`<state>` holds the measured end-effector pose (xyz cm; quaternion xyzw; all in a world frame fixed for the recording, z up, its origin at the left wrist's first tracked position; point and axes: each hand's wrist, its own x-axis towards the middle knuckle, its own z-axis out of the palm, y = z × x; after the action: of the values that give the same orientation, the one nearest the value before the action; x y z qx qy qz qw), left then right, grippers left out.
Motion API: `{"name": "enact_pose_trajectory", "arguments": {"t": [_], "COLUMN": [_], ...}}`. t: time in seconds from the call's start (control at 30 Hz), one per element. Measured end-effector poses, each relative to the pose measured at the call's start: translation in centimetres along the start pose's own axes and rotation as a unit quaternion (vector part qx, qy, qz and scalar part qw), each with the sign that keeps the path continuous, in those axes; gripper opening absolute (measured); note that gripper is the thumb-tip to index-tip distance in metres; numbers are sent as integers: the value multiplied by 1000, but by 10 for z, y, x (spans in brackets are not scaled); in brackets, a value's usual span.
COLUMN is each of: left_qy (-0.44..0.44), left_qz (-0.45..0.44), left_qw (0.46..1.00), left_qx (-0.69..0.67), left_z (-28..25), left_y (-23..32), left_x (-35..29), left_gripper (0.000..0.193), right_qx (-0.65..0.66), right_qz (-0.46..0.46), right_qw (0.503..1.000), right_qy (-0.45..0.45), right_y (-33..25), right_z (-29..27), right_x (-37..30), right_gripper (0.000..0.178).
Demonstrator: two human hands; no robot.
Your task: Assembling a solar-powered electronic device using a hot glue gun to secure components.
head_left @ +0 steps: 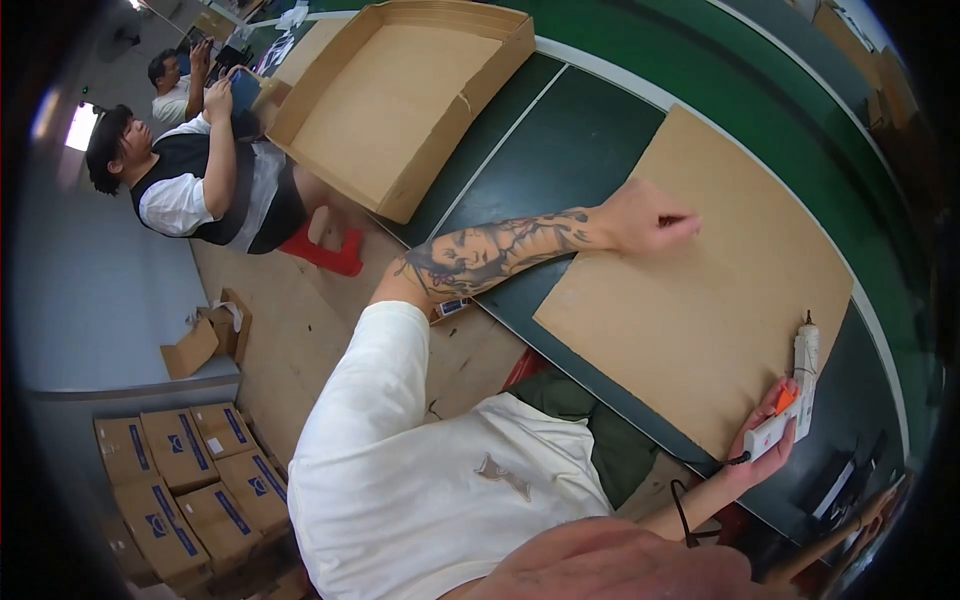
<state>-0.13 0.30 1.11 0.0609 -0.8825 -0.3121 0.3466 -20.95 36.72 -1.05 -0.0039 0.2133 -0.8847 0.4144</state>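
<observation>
The right hand (768,463) clasps the white power strip (764,438) at four o'clock, apparently a holding step, while the left hand (652,216), loosely fisted, hovers at two o'clock over the flat cardboard sheet (720,310); any next move likely needs a steady right grip.

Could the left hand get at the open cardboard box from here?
Probably yes: between the left hand and the open cardboard box I see only flat cardboard sheet and green tabletop.
</observation>
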Motion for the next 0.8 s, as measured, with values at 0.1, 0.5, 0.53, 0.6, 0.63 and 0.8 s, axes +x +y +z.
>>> {"name": "enact_pose_trajectory", "arguments": {"t": [0.1, 0.5, 0.53, 0.6, 0.63, 0.8], "left_qy": [52, 213, 207, 185, 238, 248], "left_qz": [-206, -161, -166, -207, -249, -532], "left_qw": [964, 871, 871, 783, 761, 700], "left_qx": [-162, 412, 414, 557, 549, 407], "left_z": [-2, -208, -233, -321, -337, -316], "left_y": [-1, -214, -243, -287, -305, -331], "left_x": [15, 140, 122, 69, 65, 91], "left_gripper": [21, 37, 37, 61, 76, 149], "right_qx": [-1, -17, -12, 14, 20, 17], "right_qz": [6, -29, -18, 25, 15, 23], "right_qw": [1000, 998, 998, 999, 996, 999], "right_qy": [-8, 52, 59, 31, 88, 45], "right_y": [1, 0, 2, -4, -5, -25], "right_z": [-4, 9, 12, -5, -3, -70], "right_x": [2, -10, -9, 0, -7, -53], "right_gripper": [57, 57, 57, 58, 60, 64]}}
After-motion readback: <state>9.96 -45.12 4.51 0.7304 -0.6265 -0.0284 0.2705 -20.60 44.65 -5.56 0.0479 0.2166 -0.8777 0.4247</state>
